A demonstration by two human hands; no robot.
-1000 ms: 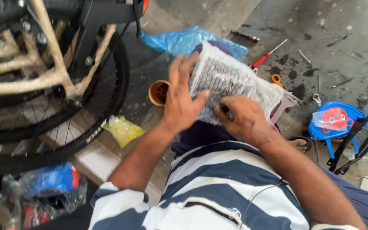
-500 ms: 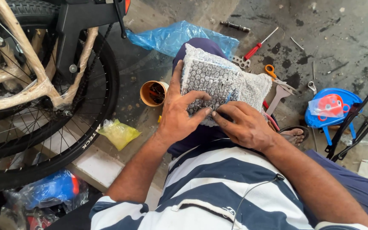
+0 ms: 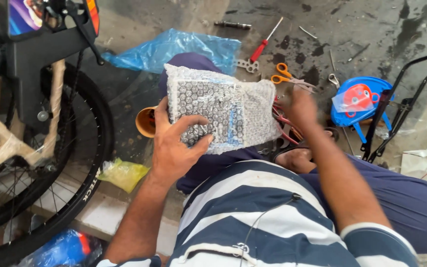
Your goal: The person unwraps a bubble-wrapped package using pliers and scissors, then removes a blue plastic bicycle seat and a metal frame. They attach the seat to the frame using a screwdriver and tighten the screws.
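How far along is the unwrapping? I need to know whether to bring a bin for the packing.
Hardly begun. The bubble-wrapped package is fully covered, gripped in the left hand. The right hand reaches out to the floor near the orange-handled scissors, holding nothing that shows. A loose blue plastic bag already lies on the floor. All the wrap remains to come off.

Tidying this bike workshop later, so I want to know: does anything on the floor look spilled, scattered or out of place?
Yes. Dark stains blotch the grey concrete floor, with a red-handled screwdriver, orange-handled scissors and a crumpled blue plastic bag strewn loose. The left hand holds a bubble-wrapped package.
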